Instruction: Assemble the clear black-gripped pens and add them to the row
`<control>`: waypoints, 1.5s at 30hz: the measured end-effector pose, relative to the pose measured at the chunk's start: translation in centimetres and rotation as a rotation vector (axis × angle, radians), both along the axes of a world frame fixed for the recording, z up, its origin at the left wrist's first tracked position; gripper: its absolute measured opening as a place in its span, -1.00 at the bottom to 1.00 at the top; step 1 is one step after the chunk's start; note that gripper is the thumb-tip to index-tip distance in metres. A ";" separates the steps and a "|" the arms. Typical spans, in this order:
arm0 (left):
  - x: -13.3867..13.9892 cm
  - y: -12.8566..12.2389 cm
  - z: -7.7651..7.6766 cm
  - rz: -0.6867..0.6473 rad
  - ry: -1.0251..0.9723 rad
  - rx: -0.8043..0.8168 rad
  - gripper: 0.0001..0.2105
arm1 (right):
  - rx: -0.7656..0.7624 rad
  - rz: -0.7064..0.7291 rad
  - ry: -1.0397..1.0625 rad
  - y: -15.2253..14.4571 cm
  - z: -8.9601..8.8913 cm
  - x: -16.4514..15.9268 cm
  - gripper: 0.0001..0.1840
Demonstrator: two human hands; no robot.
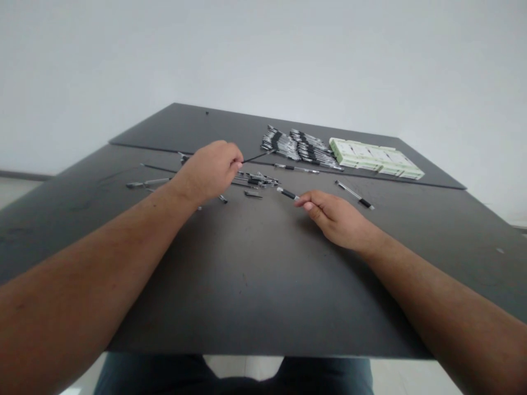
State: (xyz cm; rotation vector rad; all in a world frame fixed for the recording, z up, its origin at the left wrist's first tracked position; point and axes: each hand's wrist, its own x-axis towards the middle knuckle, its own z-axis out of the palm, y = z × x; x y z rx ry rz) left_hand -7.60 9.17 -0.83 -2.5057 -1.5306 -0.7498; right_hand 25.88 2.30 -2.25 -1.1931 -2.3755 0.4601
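My left hand (214, 170) is closed in a pinch on one end of a thin dark pen refill (258, 157), which points up to the right above the table. My right hand (333, 215) is closed round a clear pen barrel (288, 193) with a black grip, its open-looking end turned to the left. The two hands are apart. Below and beside my left hand lie loose pen parts (259, 179), among them barrels, caps and refills. A small pen cap (252, 194) lies in front of that heap. My left hand and forearm hide some of the parts.
Rows of pens (284, 144) lie at the back, beside pale green and white boxes (374, 156). A single pen (296, 168) lies before the rows, and another pen (354, 195) rests beyond my right hand. A seam crosses the dark table (263, 285).
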 end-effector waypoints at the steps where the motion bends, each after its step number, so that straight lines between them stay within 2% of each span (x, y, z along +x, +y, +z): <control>1: 0.5 -0.4 0.0 -0.001 -0.107 0.012 -0.74 | 0.008 -0.024 0.031 0.0 -0.1 0.0 -0.63; 4: 2.4 -1.8 -0.2 -0.019 -0.474 -0.053 -0.75 | -0.039 -0.064 0.120 -0.3 -0.3 -0.1 -0.64; 8: 5.1 -3.6 -0.6 -0.139 -0.910 -0.346 -0.78 | -0.151 -0.067 0.174 -0.7 -0.2 -0.6 -0.76; 10: 6.0 -4.2 -0.7 -0.194 -1.077 -0.423 -0.81 | -0.101 -0.067 0.147 -0.7 -0.1 -0.8 -0.80; 13: 6.6 -4.7 -0.5 -0.217 -1.218 -0.478 -0.80 | -0.010 -0.044 0.102 -0.6 0.0 -0.9 -0.80; 17: 6.6 -5.0 -0.4 -0.200 -1.283 -0.551 -0.73 | 0.024 -0.040 0.060 -0.6 0.2 -0.9 -0.82; 19: 6.7 -5.0 -0.4 -0.182 -1.304 -0.585 -0.72 | 0.020 -0.023 0.045 -0.6 0.4 -0.9 -0.77; 24: 7.0 -5.2 -0.1 -0.167 -1.382 -0.645 -0.89 | -0.040 0.021 0.053 -0.6 0.4 -0.9 -0.70; 30: 7.2 -5.6 0.3 -0.197 -1.452 -0.622 -0.85 | -0.038 -0.053 0.059 -0.7 0.3 -0.9 -0.80; 38: 7.4 -5.7 0.2 -0.198 -1.416 -0.583 -0.76 | -0.043 -0.050 0.040 -0.8 0.5 -1.1 -0.81; 45: 7.4 -5.7 0.0 -0.205 -1.398 -0.577 -0.79 | -0.054 -0.040 0.047 -0.9 0.6 -1.2 -0.83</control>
